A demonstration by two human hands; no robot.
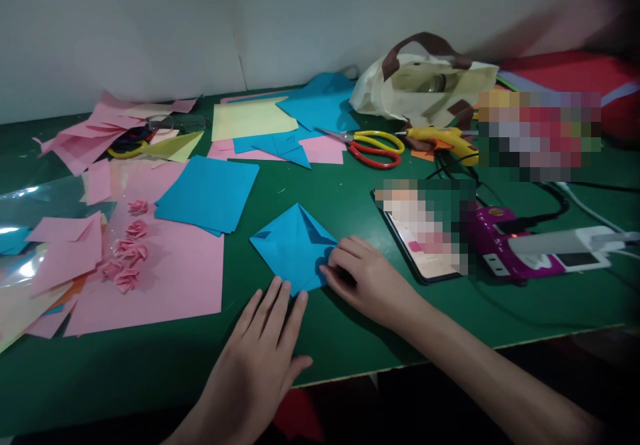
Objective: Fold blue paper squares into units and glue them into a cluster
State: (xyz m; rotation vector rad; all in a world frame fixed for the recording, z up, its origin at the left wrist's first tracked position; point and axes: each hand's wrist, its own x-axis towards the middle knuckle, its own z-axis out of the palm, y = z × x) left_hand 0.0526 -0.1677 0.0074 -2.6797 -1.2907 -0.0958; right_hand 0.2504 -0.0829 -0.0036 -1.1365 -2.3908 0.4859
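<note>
A blue paper square (295, 245) lies on the green table with one corner pointing away, its side corners folded or creased. My left hand (267, 338) rests flat, fingers spread, with its fingertips at the paper's near edge. At the right corner, my right hand (353, 268) has its thumb and fingers pinched on the blue paper. To the left, a stack of blue sheets (210, 192) overlaps a large pink sheet (195, 278), where several pink paper roses (127, 252) lie.
Scissors (375, 148) and a yellow glue gun (445, 142) lie behind. On the right are a phone (417, 252), a purple power strip (493, 232) and cables. A cloth bag (370, 92) stands by the wall. The green table's (350, 365) front edge is near my wrists.
</note>
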